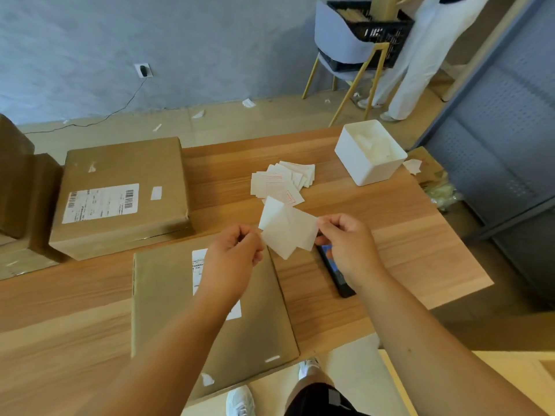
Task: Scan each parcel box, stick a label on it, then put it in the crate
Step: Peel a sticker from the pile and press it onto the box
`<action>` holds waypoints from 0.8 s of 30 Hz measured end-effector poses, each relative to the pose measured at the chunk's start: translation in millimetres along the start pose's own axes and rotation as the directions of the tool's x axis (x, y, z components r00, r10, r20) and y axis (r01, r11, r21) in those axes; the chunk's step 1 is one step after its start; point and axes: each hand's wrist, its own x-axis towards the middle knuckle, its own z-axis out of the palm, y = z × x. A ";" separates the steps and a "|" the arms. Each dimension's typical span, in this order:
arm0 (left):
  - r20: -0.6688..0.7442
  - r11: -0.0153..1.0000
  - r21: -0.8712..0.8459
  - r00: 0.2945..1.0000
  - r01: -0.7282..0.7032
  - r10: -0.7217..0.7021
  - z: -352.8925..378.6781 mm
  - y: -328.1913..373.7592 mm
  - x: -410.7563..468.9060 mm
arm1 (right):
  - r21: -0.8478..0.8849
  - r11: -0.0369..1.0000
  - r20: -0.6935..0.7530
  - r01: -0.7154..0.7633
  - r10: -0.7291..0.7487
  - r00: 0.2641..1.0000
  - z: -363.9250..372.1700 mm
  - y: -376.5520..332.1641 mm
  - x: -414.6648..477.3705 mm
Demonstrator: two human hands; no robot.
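Above the middle of the wooden bench (405, 235), both hands hold one thin white paper label (285, 232). The left hand (237, 253) pinches its left edge between thumb and curled fingers, and the right hand (345, 247) pinches its right edge in the same way. The paper looks to be two leaves that part at the top, but it is blurred and I cannot be sure.

Two flat brown cardboard boxes lie on the bench. The near parcel box (210, 310) lies under the forearms and hangs a little over the near edge, with a white printed slip on its top. The second box (120, 190) sits at the far left corner and carries a white barcode slip and a small white sticker.

One loose pile of labels (282, 181), small white rectangles with red print, lies toward the far edge. One square white plastic tub (369, 154) stands at the far right corner. One dark, flat phone (336, 274) lies just right of the near box, partly hidden by the right hand.

Beyond the far edge, one black lattice crate (372, 31) rests on a grey chair (333, 40) with thin golden legs. A person in white trousers (417, 55) stands beside it.
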 end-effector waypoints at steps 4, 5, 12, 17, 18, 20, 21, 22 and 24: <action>-0.096 0.998 0.050 0.995 0.025 -0.021 12.7 -2.5 21.4 | -0.013 0.999 -0.045 -0.036 0.035 0.998 -27.4 10.5 30.6; -0.122 0.996 0.079 0.992 0.029 -0.019 16.8 -3.5 27.6 | -0.040 0.998 -0.051 -0.042 0.040 0.998 -36.2 12.7 40.2; -0.263 0.945 0.325 0.964 0.042 0.048 66.1 -2.3 68.5 | -0.254 0.965 -0.171 -0.071 0.027 0.985 -111.3 27.1 123.7; -0.242 0.899 0.438 0.965 0.015 0.102 115.5 11.9 104.1 | -0.361 0.932 -0.190 -0.032 -0.040 0.981 -159.2 27.6 177.3; -0.219 0.894 0.448 0.969 -0.002 0.112 126.9 15.9 111.1 | -0.380 0.925 -0.173 -0.023 -0.047 0.984 -167.0 28.3 186.3; -0.166 0.886 0.462 0.978 -0.038 0.129 151.9 25.0 125.5 | -0.436 0.900 -0.124 0.001 -0.061 0.990 -181.0 29.6 203.9; -0.131 0.879 0.473 0.981 -0.065 0.143 163.1 29.4 131.2 | -0.468 0.884 -0.102 0.017 -0.073 0.992 -185.7 29.9 210.0; -0.099 0.870 0.483 0.982 -0.095 0.162 178.9 34.8 139.9 | -0.496 0.868 -0.081 0.035 -0.086 0.993 -193.5 30.1 219.8; -0.049 0.860 0.485 0.977 -0.160 0.209 209.4 46.6 157.1 | -0.532 0.845 -0.044 0.058 -0.096 0.994 -207.7 29.1 236.7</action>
